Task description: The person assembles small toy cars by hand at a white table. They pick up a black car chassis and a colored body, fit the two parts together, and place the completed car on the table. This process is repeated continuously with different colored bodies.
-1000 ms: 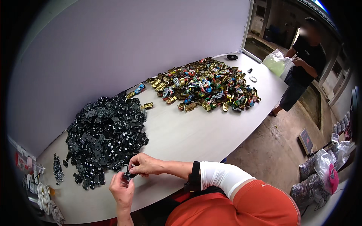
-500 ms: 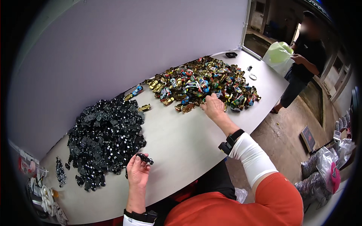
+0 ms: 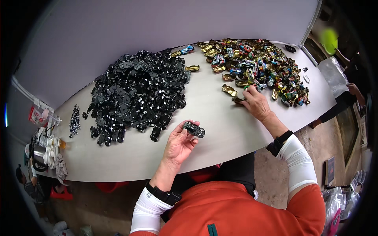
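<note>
My left hand point(image 3: 178, 146) is raised over the near edge of the table. Between its thumb and fingers it grips a black toy car chassis point(image 3: 194, 129), its detailed side facing up. My right hand point(image 3: 258, 105) is at the near edge of a heap of shiny toy car bodies point(image 3: 271, 67), gold and multicoloured. Its fingers are pinched at a dark gold car body point(image 3: 237, 100), partly hidden by the fingertips. Another gold car body point(image 3: 229, 90) lies just beyond it. Left of centre is a large pile of black toy car chassis point(image 3: 138, 90).
Beyond the piles rises a grey partition point(image 3: 157, 23). Small wheel parts point(image 3: 74, 121) lie on the left of the table, near white cups point(image 3: 51, 151). A white ring point(image 3: 306, 79) lies at right. Another person point(image 3: 356, 78) stands past the right end with a clear bag point(image 3: 332, 74).
The view has swung, so the table sits further right. My left hand has turned the chassis and brought it away from its pile. My right hand has drawn back to the heap's near-left edge.
</note>
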The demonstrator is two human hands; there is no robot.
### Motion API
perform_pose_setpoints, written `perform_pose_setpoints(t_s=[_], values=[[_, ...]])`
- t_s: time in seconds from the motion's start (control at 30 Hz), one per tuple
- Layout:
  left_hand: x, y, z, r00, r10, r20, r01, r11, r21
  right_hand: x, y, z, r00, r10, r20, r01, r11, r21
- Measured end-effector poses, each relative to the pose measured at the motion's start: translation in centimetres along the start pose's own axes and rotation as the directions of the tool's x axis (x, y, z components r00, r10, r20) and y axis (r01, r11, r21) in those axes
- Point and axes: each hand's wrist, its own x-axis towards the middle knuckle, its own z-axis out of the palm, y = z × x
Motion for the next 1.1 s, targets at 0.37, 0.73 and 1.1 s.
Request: perform_pose_setpoints(t_s=[0.37,0.73,1.1], values=[[-0.1,-2.2,0.2,0.999,-0.052,0.005,0.051,0.998,0.032,-0.5,-0.1,-1.1,0.986,0.165,0.03,-0.16,0.87,0.466],[-1.1,-3.2,0.0,0.997,-0.067,0.026,0.066,0.997,0.048,-4.7,-7.4,-3.6,0.949,-0.023,0.315,-0.073,0.954,0.291],[-1.3,-3.1,-0.6,0.999,-0.048,0.021,0.048,0.999,0.027,-1.3,-4.3,-2.8,0.741,0.198,0.641,-0.551,0.725,0.413]])
